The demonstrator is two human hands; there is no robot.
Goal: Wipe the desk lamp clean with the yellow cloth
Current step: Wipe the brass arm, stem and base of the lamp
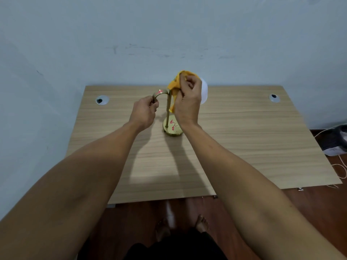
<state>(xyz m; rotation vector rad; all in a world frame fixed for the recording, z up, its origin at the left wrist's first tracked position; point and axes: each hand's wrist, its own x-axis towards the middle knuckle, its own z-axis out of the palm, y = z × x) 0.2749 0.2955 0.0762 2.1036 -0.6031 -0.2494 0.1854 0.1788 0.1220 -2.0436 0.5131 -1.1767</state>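
Nearest us, the desk lamp (167, 109) stands mid tabletop (244, 137) on its round gold base, marked with red. We grip its curved arm with our left hand (143, 113), fingers curled round it. Our right hand (187, 102) bunches the yellow cloth (175, 87) against the white shade (204, 91) behind.

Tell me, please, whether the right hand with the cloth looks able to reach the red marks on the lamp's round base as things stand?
Probably yes. The right hand grips the yellow cloth high beside the lamp's upright stem, and the red marks on the base lie uncovered just below its wrist. The left hand holds the curved arm, off to the side.
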